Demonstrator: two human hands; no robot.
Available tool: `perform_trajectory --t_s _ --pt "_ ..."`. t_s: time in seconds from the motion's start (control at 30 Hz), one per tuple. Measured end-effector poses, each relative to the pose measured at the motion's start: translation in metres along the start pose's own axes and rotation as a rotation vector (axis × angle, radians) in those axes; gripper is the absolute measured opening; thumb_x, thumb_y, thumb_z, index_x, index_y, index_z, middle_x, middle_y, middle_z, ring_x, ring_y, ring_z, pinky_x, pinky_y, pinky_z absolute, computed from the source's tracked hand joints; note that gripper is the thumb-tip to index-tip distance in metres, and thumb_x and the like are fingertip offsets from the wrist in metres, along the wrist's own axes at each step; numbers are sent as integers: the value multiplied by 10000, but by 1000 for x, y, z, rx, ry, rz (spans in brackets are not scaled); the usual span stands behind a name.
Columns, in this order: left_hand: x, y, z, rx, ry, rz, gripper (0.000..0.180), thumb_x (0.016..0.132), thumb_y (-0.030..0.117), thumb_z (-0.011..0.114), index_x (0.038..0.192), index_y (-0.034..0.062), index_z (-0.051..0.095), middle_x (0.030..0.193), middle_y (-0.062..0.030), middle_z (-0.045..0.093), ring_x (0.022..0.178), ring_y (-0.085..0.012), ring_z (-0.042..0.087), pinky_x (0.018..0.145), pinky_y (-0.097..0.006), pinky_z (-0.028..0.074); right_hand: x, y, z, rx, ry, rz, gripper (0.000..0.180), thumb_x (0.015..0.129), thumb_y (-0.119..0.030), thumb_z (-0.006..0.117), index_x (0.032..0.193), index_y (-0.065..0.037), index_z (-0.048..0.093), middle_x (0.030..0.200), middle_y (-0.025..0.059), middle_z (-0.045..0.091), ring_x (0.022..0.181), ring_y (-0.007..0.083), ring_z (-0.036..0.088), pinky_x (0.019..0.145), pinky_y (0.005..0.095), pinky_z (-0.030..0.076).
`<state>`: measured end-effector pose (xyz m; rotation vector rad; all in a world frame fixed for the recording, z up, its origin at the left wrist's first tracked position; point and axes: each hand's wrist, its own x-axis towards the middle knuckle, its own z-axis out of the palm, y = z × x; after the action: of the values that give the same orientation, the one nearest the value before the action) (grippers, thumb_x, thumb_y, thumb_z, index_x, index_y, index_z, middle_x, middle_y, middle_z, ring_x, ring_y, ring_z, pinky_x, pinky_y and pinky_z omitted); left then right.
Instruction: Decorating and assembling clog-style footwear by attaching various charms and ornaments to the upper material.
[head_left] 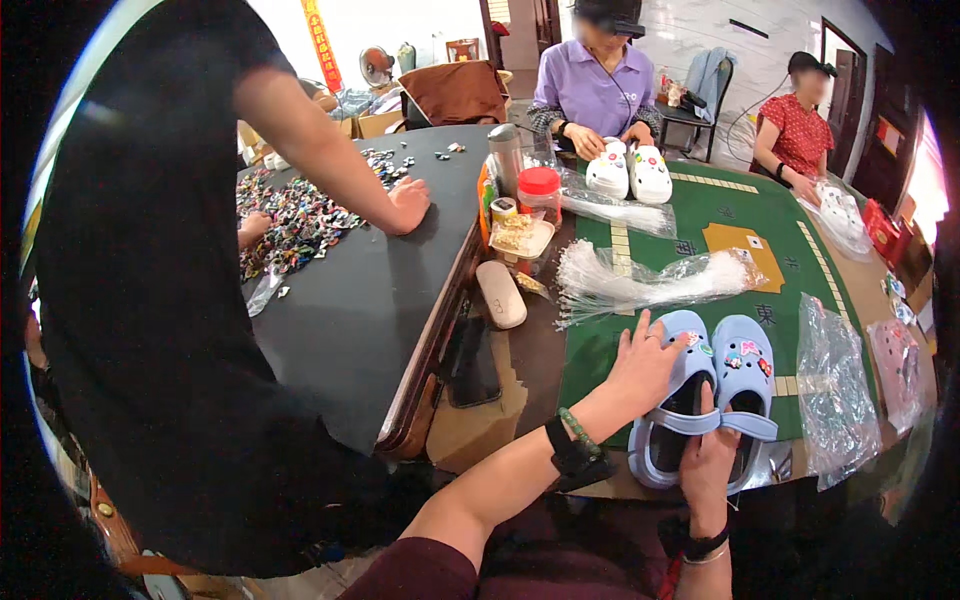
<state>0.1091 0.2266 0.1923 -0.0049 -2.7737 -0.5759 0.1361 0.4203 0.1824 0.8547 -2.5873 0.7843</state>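
A pair of light blue clogs lies side by side at the near edge of the green mat, toes pointing away from me. Colourful charms sit on the toes of the left clog [684, 365] and the right clog [745, 365]. My left hand [640, 372] rests against the left clog's outer side, fingers stretched out, with fingertips touching near its charms. From below, my right hand [708, 462] grips the pair at the middle, its fingers reaching up between the clogs by the heel straps. Part of that grip is hidden.
A bundle of clear plastic bags [650, 285] lies beyond the clogs; another bag [838, 400] lies right. Left are an eyeglass case [501, 295], phone [474, 362], red-lidded jar [540, 190] and a black table [350, 300] with many charms. One co-worker stands left; two sit opposite, handling white clogs [651, 175].
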Motion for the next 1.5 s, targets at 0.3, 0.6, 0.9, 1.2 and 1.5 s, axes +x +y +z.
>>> perform_trajectory --t_s 0.3,0.6,0.9,1.2,1.5 --pt "-6 -17 12 -28 109 58 546 876 47 537 1407 169 572 1447 -262 454 1375 -520 390 1064 -615 385 2 0 1 -5 23 -71 638 876 20 532 1500 -84 456 1365 243 541 1267 471 468 1123 520 312" --pt "-46 -28 -4 -95 187 70 633 847 -19 543 1470 50 452 1388 -338 483 1321 -506 441 1103 -524 382 2 -1 -2 -54 47 -127 581 919 -49 512 1497 -62 453 1340 309 499 1240 472 462 1106 542 304" --pt "-95 -24 17 -145 91 32 801 793 -12 591 1542 33 311 1420 -302 444 1358 -474 402 1148 -548 312 3 -5 -10 -32 -8 -52 605 900 -23 552 1496 -73 459 1362 312 488 1273 471 445 1124 541 287" --pt "-104 -23 26 -59 69 -6 804 808 39 611 1540 -8 283 1470 -254 422 1405 -433 366 1186 -538 258 11 -2 -5 -49 -16 -67 592 878 -38 590 1462 -62 495 1351 326 501 1262 502 451 1116 556 303" --pt "-105 -23 34 -27 82 -24 763 848 38 553 1552 -9 262 1509 -260 401 1426 -434 348 1187 -536 255 21 11 -6 -82 -81 -98 592 834 -51 550 1425 -40 515 1238 260 608 1135 469 520 1034 536 363"
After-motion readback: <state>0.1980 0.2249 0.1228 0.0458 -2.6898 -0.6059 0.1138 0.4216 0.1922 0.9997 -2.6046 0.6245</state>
